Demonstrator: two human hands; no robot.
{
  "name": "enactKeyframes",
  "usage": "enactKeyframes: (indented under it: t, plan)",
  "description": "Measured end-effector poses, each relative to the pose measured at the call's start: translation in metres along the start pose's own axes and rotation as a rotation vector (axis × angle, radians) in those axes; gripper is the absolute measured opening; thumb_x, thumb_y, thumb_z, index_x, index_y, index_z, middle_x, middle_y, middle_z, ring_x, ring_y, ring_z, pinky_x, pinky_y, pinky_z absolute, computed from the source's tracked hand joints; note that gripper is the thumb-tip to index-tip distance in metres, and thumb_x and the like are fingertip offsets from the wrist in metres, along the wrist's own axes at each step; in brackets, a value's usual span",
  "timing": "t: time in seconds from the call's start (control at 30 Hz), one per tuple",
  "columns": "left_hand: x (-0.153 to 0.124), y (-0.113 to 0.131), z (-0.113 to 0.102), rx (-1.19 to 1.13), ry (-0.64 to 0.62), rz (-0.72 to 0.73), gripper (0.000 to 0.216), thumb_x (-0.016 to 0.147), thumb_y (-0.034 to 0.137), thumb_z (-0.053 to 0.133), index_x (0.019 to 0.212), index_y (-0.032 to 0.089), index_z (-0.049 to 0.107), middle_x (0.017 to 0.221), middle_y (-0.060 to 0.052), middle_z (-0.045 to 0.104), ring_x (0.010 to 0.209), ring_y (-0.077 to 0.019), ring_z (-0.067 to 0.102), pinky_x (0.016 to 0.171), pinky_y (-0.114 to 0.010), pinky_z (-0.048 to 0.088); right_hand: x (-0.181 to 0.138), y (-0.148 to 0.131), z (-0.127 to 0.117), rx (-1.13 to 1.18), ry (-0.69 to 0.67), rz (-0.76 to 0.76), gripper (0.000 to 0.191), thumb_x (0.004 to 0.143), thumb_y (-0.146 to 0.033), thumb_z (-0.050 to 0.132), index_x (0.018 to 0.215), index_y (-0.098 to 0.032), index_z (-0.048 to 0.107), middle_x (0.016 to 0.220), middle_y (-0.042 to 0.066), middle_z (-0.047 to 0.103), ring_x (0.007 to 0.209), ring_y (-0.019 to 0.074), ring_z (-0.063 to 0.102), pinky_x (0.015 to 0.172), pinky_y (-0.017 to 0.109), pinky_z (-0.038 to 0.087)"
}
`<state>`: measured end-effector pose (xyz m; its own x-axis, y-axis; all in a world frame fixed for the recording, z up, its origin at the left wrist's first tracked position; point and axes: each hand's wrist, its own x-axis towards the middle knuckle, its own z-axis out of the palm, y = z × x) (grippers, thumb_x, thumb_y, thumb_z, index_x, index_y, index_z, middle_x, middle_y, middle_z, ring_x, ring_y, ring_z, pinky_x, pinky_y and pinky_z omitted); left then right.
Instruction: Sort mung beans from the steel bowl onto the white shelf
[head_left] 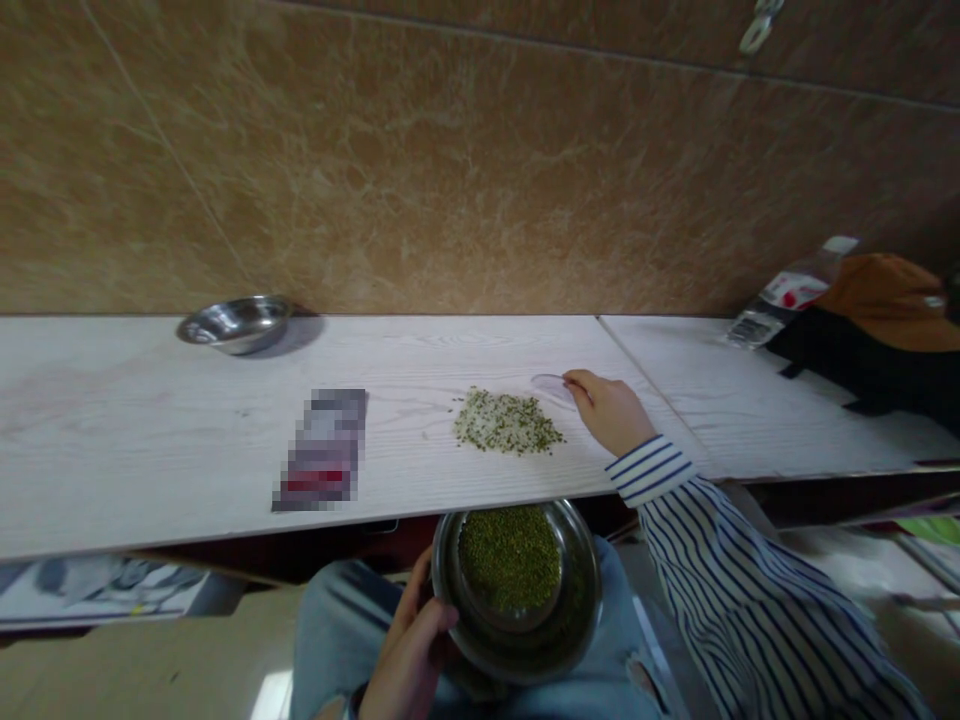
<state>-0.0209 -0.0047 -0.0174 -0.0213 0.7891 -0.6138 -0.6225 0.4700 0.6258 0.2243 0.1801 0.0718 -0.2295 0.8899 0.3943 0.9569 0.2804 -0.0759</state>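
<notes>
My left hand (416, 630) grips the rim of a steel bowl (581, 590) at its left side, thumb over the edge. Small green beans, which look like mung beans (510, 555), fill the bottom of this bowl, held over my lap just below the table edge. Pinched between the fingers of my right hand (611, 405) is a thin clear plastic piece (551, 383) with a rounded edge; its exact kind cannot be made out. It is close to the upper right side of a flat pile of mixed green beans and white grains (502, 420) on the table.
A second steel bowl (236, 325) stands at the back left of the white table (420, 350). A pixelated flat rectangular thing (322, 450) lies left of the pile. At the right are a clear bottle (787, 295) and a brown and black cloth item (885, 320). A marble-patterned wall rises behind.
</notes>
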Motion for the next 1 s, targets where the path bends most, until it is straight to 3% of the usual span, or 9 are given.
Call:
enactKeyframes:
  t: [0.13, 0.33, 0.47, 0.77, 1.0]
  plan:
    - [0.003, -0.002, -0.003, -0.014, 0.026, 0.006, 0.074, 0.055, 0.015, 0.06, 0.127, 0.027, 0.049, 0.106, -0.003, 0.068, 0.097, -0.0249, 0.058, 0.071, -0.032, 0.046, 0.004, -0.006, 0.005, 0.04, -0.035, -0.047, 0.025, 0.092, -0.023, 0.04, 0.106, -0.019, 0.06, 0.091, 0.005, 0.071, 0.078, 0.0174, 0.066, 0.072, 0.028, 0.045]
    - [0.001, -0.002, -0.002, 0.01, -0.003, 0.022, 0.069, 0.058, 0.017, 0.06, 0.126, 0.026, 0.052, 0.108, -0.005, 0.067, 0.097, -0.0268, 0.058, 0.068, -0.033, 0.047, -0.017, -0.015, -0.001, 0.1, -0.045, -0.089, 0.024, 0.092, -0.022, 0.041, 0.108, -0.017, 0.059, 0.094, 0.006, 0.071, 0.085, 0.0168, 0.065, 0.079, 0.029, 0.045]
    - [0.0, -0.003, 0.002, 0.025, -0.013, 0.007, 0.071, 0.058, 0.018, 0.06, 0.128, 0.027, 0.05, 0.103, -0.004, 0.068, 0.09, -0.0251, 0.059, 0.067, -0.033, 0.046, -0.027, -0.021, -0.006, 0.106, -0.025, -0.111, 0.024, 0.093, -0.022, 0.04, 0.108, -0.017, 0.059, 0.093, 0.007, 0.07, 0.083, 0.017, 0.065, 0.079, 0.031, 0.045]
    - [-0.001, -0.006, 0.006, -0.003, -0.045, 0.025, 0.069, 0.058, 0.016, 0.06, 0.126, 0.025, 0.052, 0.108, -0.004, 0.067, 0.096, -0.0239, 0.057, 0.072, -0.031, 0.045, -0.049, -0.03, -0.014, 0.121, 0.019, -0.181, 0.022, 0.092, -0.021, 0.043, 0.107, -0.016, 0.058, 0.093, 0.007, 0.07, 0.085, 0.0171, 0.064, 0.079, 0.031, 0.044]
    - [-0.007, -0.003, 0.008, 0.009, -0.024, 0.007, 0.071, 0.059, 0.016, 0.059, 0.128, 0.028, 0.05, 0.104, -0.004, 0.067, 0.093, -0.0253, 0.058, 0.071, -0.033, 0.045, -0.046, -0.012, -0.013, 0.037, 0.027, -0.063, 0.024, 0.092, -0.021, 0.041, 0.108, -0.015, 0.059, 0.096, 0.009, 0.07, 0.085, 0.0196, 0.064, 0.081, 0.034, 0.045]
